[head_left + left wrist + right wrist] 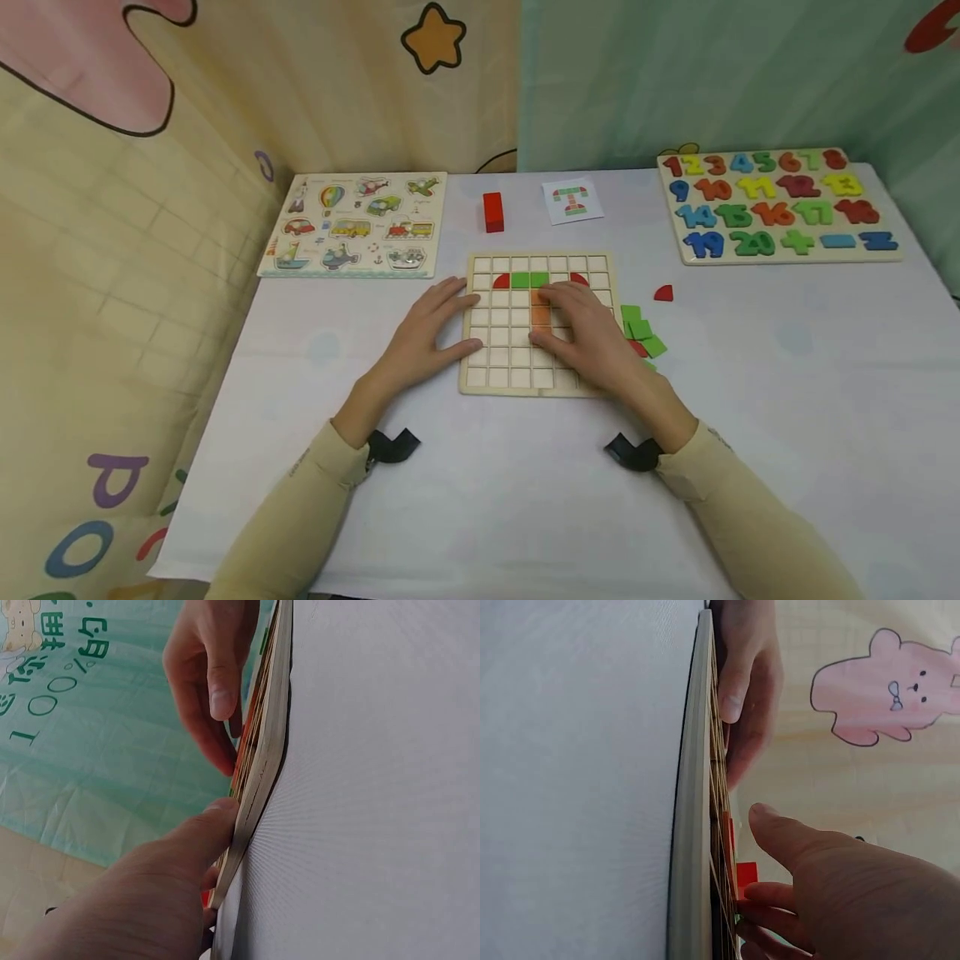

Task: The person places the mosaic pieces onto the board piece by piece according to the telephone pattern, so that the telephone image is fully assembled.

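Patterned curtains [637,83] back a white table [487,492] bearing the grid board [498,378]. Left hand [422,333], fingers spread, touches its left edge; right hand [592,337], thumb and fingers apart, spans orange tiles [540,316].

Vehicle puzzle [350,210], number board [843,225], star [433,39], probably fabric backdrop [345,100]

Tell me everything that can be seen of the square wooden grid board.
The square grid board of pale wood lies flat on the white tablecloth, thin ridges dividing it into small square cells. Near its far edge sit flat red quarter-round pieces and flat green square pieces, with flat orange pieces nearer the person; most visible cells are bare. The left hand touches its left edge; the right hand covers part of its right side.
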Tool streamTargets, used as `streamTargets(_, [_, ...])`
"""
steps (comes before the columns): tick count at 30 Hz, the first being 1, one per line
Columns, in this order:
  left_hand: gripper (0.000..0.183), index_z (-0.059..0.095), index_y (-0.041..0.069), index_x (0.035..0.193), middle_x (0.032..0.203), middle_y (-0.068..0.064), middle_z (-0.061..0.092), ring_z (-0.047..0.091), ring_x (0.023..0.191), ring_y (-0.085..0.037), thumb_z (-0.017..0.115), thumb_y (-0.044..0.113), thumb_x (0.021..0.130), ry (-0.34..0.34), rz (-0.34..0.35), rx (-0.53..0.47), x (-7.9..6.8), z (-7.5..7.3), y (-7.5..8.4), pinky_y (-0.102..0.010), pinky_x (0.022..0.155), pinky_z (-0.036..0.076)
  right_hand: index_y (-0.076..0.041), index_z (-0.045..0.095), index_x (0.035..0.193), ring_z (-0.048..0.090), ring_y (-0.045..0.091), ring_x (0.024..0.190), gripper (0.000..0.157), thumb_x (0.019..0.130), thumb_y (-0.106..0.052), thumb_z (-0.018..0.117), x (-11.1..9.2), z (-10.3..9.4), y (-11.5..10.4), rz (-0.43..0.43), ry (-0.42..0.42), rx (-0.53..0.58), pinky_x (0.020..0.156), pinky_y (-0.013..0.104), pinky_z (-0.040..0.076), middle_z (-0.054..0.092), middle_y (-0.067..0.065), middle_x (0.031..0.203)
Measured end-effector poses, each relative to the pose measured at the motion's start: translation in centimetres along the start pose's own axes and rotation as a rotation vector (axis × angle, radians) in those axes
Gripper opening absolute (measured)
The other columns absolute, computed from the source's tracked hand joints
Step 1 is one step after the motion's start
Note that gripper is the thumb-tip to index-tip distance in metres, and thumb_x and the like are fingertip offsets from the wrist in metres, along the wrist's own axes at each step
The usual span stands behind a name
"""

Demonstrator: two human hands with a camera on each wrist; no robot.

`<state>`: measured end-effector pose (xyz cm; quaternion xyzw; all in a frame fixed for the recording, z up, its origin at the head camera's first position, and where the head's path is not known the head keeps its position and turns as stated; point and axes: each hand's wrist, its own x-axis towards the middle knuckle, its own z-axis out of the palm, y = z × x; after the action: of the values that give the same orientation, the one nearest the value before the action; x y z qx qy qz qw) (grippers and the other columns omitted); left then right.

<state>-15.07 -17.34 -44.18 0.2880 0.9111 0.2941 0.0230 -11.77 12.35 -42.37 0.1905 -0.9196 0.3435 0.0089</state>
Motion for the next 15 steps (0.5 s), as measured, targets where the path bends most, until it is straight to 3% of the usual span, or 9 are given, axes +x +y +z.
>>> streamTargets(9, [0.069,0.055,0.019,0.153,0.172,-0.003,0.034,0.021,0.163,-0.025,0.079,0.044,0.094,0.0,-0.002,0.015,-0.4,0.1,0.0,-0.053,0.132,0.022,-0.006,0.059,0.145,0.044,0.031,0.148,0.058,0.097,-0.033,0.078,-0.7,-0.1,-0.1,0.007,0.036,0.065,0.122,0.056,0.039,0.055,0.011,0.154])
streamTargets(15, [0.068,0.055,0.02,0.153,0.172,-0.002,0.033,0.021,0.163,-0.024,0.078,0.045,0.094,0.004,0.005,0.021,0.0,0.2,-0.2,-0.053,0.131,0.023,-0.003,0.071,0.128,0.061,0.036,0.125,0.036,0.096,-0.018,0.079,-0.6,-4.0,1.3,0.122,0.157,0.086,0.108,0.057,0.051,0.07,0.017,0.13])
